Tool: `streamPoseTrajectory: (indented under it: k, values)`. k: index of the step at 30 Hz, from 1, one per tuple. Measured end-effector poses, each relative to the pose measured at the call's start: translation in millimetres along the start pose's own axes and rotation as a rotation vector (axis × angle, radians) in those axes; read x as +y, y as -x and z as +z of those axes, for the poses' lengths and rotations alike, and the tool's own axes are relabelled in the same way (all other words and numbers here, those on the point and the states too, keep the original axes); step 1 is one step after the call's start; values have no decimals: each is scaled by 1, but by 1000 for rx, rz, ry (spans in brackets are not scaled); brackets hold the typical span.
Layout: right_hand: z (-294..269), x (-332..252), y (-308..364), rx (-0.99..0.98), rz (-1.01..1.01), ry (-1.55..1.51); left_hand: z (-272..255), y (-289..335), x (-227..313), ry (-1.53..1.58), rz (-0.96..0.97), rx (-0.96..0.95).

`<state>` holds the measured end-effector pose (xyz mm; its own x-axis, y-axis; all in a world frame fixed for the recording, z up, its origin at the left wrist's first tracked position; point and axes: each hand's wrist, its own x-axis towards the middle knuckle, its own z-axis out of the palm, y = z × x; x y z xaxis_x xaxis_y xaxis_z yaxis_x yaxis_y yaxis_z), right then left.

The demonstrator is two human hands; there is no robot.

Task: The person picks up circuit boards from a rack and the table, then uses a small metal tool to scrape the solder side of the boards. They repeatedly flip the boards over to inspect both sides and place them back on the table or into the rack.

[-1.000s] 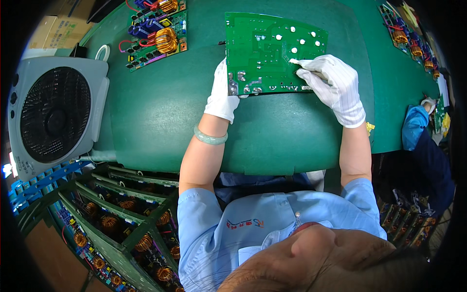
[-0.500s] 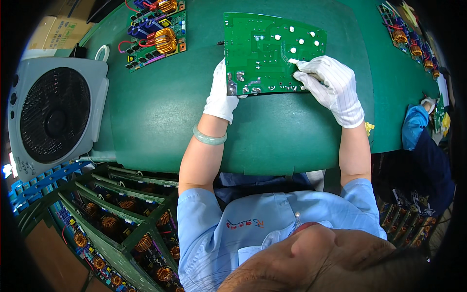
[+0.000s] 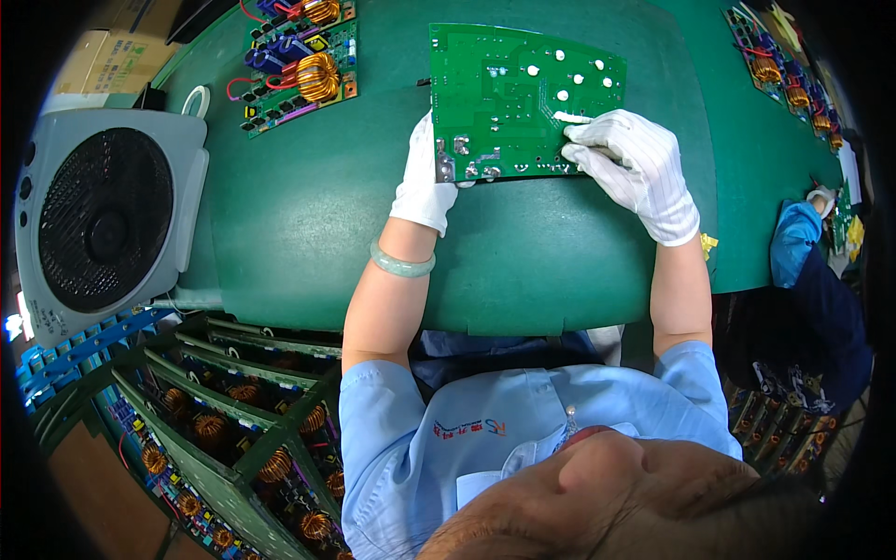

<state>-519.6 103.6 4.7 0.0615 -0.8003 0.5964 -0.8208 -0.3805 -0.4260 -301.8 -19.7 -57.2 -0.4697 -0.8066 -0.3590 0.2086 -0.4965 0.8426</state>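
Note:
A green circuit board (image 3: 518, 103) is tilted up above the table, its solder side facing me, with several round white dots on the right half. My left hand (image 3: 425, 177), in a white glove, is closed on its lower left edge; its fingers are mostly hidden behind the board. My right hand (image 3: 635, 154), also gloved, is at the board's lower right with fingers closed together close to its surface. A thin white strip (image 3: 571, 118) lies across the board and meets the upper finger. Whatever the right fingers pinch is too small to make out.
Boards with copper coils (image 3: 317, 79) lie at the far left of the green table (image 3: 541, 252), others (image 3: 798, 93) at the far right. A grey fan (image 3: 107, 219) stands left. A green rack (image 3: 252, 448) of boards is below left. A co-worker's blue sleeve (image 3: 793, 243) shows right.
The upper finger of my right hand has drawn back slightly to the right, so more of the white strip shows. My left hand and the board have stayed in place.

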Motion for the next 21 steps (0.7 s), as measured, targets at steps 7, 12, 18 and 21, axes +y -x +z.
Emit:
streamPoseTrajectory:
  k: [7, 12, 18, 21]
  values:
    - [0, 1, -2, 44, -3, 24, 4, 5, 4, 21, -39, 12]
    - [2, 1, -2, 24, -29, 81, 4, 4, 5, -10, -116, 107]
    - [2, 3, 0, 17, -15, 9, 7, 5, 8, 0, -136, 119]
    - [1, 3, 1, 32, 22, -66, 11, 7, 9, 40, -131, 134]
